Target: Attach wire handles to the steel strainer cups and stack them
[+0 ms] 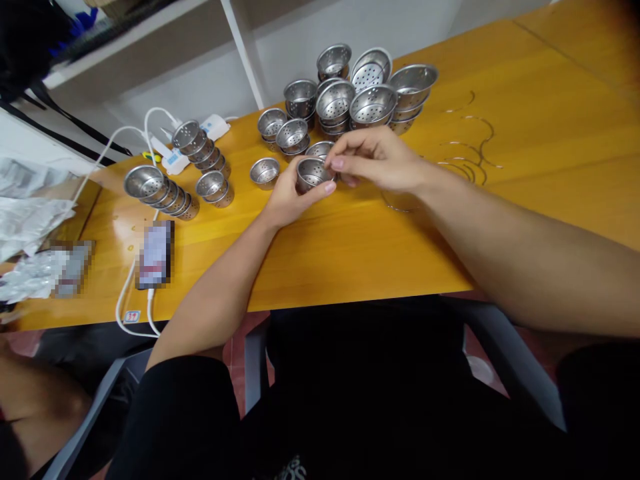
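My left hand [291,197] is wrapped round a small perforated metal filter basket [313,175], its open mouth tilted up. At the right side of that basket's rim, my right hand [367,160] is closed in a pinch. Whatever sits between its fingertips is too small to make out. Just behind the held basket stands another filter basket [320,149], partly covered by my hands. To the left of my left hand a single small basket [265,173] rests on the table. Below my right wrist lies a thin curved wire [400,208].
Stacks of larger baskets [373,107] stand at the back. Leaning stacks [160,190] of small ones are on the left, near a power strip [177,160] and a phone [155,255] on a cable. Several curved wires [470,160] lie right. Another person's limb [40,407] shows lower left.
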Demonstrator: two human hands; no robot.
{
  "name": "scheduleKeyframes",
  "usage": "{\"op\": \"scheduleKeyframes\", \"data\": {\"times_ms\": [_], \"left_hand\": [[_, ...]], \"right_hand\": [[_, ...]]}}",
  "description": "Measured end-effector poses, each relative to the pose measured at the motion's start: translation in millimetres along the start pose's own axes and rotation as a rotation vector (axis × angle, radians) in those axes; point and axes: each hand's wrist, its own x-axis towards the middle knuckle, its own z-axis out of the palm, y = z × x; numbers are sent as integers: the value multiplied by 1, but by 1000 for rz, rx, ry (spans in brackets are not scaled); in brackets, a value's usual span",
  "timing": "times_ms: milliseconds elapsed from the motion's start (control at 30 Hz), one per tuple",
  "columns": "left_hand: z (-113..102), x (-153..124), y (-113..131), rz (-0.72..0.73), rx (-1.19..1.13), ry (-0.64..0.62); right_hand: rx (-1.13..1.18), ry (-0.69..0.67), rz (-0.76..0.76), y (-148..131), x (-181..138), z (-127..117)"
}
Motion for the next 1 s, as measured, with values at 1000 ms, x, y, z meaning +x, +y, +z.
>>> {"op": "scheduleKeyframes", "data": {"times_ms": [1000], "left_hand": [[-2, 4, -20, 95, 81, 43]], "right_hand": [[-166, 153, -127, 10, -8, -1]]}}
